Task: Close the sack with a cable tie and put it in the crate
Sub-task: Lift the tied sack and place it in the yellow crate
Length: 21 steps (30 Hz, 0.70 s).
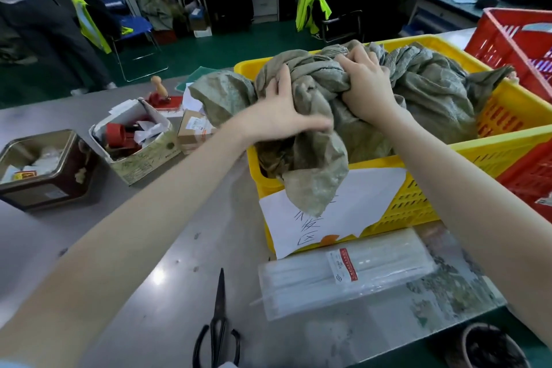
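A crumpled grey-green woven sack (316, 158) lies in the yellow crate (507, 143), and one corner hangs over the crate's near rim. My left hand (283, 116) rests on the sack's left side with fingers spread over the fabric. My right hand (367, 84) grips a twisted bunch of the sack near the crate's middle. A clear bag of white cable ties (343, 272) lies on the table in front of the crate. No cable tie is visible on the sack.
Black scissors (218, 329) lie at the near table edge. A red crate (513, 42) stands right of the yellow one. To the left are an open tin (38, 170), a white box of small items (137, 140) and a cardboard box (194, 131). A handwritten paper (328, 212) covers the crate's front.
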Available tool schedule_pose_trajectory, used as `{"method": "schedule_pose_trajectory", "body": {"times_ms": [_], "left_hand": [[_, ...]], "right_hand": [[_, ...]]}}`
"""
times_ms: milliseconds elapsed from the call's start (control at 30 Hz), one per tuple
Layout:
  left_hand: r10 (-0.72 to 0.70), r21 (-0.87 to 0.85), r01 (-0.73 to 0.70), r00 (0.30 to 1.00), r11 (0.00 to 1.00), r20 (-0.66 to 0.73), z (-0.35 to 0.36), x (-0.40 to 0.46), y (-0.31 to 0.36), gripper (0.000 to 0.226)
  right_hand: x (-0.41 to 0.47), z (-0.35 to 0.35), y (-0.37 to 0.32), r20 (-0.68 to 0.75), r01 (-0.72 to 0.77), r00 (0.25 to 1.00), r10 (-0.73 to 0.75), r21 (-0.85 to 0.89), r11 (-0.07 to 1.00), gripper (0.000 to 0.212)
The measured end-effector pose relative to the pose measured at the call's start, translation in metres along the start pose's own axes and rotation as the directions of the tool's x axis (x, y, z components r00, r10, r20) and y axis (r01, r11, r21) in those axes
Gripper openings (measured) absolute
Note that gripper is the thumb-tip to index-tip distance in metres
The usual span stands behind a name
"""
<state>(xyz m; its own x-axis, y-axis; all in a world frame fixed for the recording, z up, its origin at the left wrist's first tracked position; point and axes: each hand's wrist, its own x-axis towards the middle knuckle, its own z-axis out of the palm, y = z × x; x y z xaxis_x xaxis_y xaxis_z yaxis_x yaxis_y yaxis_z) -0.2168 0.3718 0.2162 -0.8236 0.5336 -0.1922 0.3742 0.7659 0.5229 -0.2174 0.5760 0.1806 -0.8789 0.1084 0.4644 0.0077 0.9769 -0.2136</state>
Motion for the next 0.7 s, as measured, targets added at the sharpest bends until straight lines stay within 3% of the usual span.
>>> {"method": "schedule_pose_trajectory", "body": {"times_ms": [100,233,367,433,533,700], "left_hand": [[0.048,0.481,0.054,0.979,0.875,-0.198,0.016,0.012,-0.021,0.12],[-0.09,0.474,0.186,0.972,0.86,-0.219,0.013,0.019,-0.042,0.108],[0.039,0.663,0.171,0.956,0.729,-0.29,0.016,0.022,-0.023,0.078],[0.08,0.671,0.144,0.954,0.728,-0.29,0.015,0.026,-0.017,0.068],[0.119,0.587,0.056,0.96,0.808,-0.255,0.02,0.035,-0.014,0.059],[-0.069,0.25,0.092,0.993,0.964,-0.1,0.026,0.056,-0.021,0.092]], "right_hand": [[-0.002,0.0,0.0,-0.011,0.011,1.0,-0.01,0.006,1.0,0.032],[-0.002,0.001,-0.002,-0.022,0.02,1.0,-0.02,-0.002,1.0,0.032],[-0.002,0.001,-0.002,-0.022,0.02,1.0,-0.021,-0.012,1.0,0.032],[-0.001,0.0,-0.002,-0.017,0.018,1.0,-0.019,-0.011,1.0,0.033],[-0.001,0.001,0.001,-0.011,0.011,1.0,-0.011,-0.015,1.0,0.036],[0.0,0.003,-0.004,-0.016,0.027,0.999,-0.027,-0.023,0.999,0.033]]}}
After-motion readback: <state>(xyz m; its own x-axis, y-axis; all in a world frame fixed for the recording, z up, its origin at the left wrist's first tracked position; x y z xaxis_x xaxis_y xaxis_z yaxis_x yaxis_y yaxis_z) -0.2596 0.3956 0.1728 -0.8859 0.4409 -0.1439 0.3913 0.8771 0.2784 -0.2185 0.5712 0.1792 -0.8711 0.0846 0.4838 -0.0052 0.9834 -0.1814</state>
